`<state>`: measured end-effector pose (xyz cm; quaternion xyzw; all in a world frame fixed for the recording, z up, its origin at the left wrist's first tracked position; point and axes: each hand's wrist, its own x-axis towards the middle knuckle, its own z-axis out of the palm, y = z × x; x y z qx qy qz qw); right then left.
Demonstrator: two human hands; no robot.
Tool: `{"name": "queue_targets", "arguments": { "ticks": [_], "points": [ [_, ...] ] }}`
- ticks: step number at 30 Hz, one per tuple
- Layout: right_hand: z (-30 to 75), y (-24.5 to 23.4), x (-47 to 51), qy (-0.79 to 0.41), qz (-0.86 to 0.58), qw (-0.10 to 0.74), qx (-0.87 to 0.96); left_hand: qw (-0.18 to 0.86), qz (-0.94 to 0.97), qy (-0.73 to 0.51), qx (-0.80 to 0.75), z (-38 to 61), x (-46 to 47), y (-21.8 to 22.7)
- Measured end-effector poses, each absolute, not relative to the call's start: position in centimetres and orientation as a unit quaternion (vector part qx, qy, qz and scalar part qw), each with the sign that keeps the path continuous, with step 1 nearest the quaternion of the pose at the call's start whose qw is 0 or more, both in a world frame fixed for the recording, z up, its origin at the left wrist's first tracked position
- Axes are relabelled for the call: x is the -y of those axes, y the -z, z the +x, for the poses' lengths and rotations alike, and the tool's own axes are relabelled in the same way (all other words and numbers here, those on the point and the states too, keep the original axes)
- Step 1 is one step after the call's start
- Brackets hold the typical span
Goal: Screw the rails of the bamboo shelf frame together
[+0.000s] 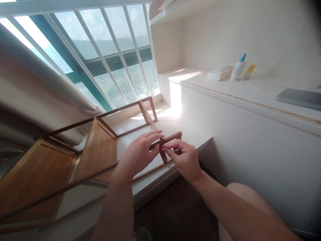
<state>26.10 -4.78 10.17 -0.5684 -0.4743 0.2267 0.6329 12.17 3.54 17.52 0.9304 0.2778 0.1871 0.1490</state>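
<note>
A brown wooden shelf frame (pixel 105 127) with panel shelves lies on its side along the window ledge. My left hand (pixel 140 152) is closed round a wooden rail (pixel 173 136) near the frame's right end, fingers over the top and thumb below. At the joint under this rail, the thumb and index finger of my right hand (pixel 184 159) pinch something small and thin, too small to name. Both hands nearly meet at that joint, where a short wooden leg (pixel 163 155) joins the rail. Two wooden shelf panels (pixel 96 150) stand between the long rails to the left.
A barred window (pixel 112 57) is behind the frame, with a grey curtain (pixel 50 73) at left. On the white counter (pixel 193 78) at right are a tissue pack (pixel 219 73), a white tube (pixel 237 71) and a dark flat object (pixel 301 97). Dark floor (pixel 175 211) lies below.
</note>
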Motion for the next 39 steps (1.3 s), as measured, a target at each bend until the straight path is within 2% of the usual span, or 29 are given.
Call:
{"name": "queue_targets", "arguments": {
  "ticks": [6, 10, 14, 18, 21, 23, 28, 33, 39],
  "points": [
    [26.4, -9.2, 5.9, -0.27, -0.583, 0.63, 0.436, 0.088, 0.929, -0.211, -0.291, 12.0, -3.1, -17.7],
    [26.5, -7.0, 6.1, -0.339, -0.575, 0.625, 0.405, 0.043, 0.911, -0.293, -0.287, 12.4, -1.6, -18.2],
    [26.5, -4.3, 6.5, -0.385, -0.57, 0.619, 0.378, 0.09, 0.906, -0.34, -0.235, 12.8, 1.2, -17.8],
    [26.8, -1.7, 7.0, -0.36, -0.613, 0.57, 0.411, 0.154, 0.926, -0.256, -0.231, 12.1, 3.5, -14.1],
    [27.1, 0.0, 7.2, -0.285, -0.645, 0.529, 0.472, 0.151, 0.923, -0.168, -0.312, 10.9, 3.2, -9.7],
    [27.1, 1.3, 7.2, -0.243, -0.651, 0.499, 0.517, 0.145, 0.9, -0.145, -0.384, 10.1, 2.1, -6.9],
    [26.8, 4.2, 6.9, -0.21, -0.657, 0.469, 0.552, 0.146, 0.888, -0.122, -0.419, 9.5, -0.7, -1.6],
    [26.8, 5.0, 6.0, -0.193, -0.647, 0.461, 0.576, 0.123, 0.898, -0.101, -0.41, 9.9, -1.5, 0.7],
    [26.8, 5.2, 5.4, -0.176, -0.646, 0.452, 0.59, 0.132, 0.903, -0.107, -0.395, 10.1, -1.9, 0.8]
  ]
}}
